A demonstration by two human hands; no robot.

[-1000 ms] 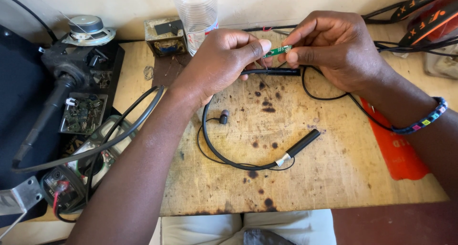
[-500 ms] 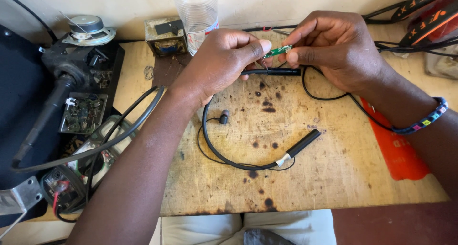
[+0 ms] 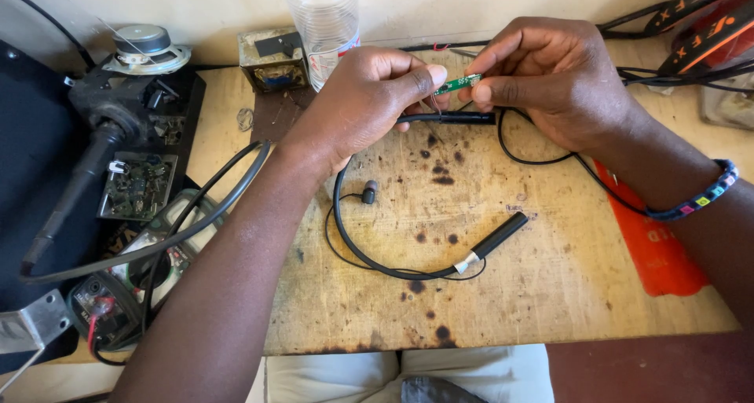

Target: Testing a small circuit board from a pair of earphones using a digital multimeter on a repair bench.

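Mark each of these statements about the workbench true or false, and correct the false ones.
1. Both hands pinch a small green circuit board. True.
2. The left hand holds a screwdriver. False: it grips the board with the right hand.
3. A black neckband earphone lies on the wooden board. True.
4. The clear plastic bottle lies on its side. False: it stands upright.
5. A beaded bracelet is on the right wrist. True.

The small circuit board (image 3: 458,82) is green. The neckband earphone (image 3: 369,246) is black, with a silver ring near one end. The wooden board (image 3: 542,293) is pale brown with many dark burn spots. The bracelet (image 3: 703,199) is dark blue with small coloured beads. The plastic sheet (image 3: 652,246) is orange-red. The bottle (image 3: 326,18) is clear.
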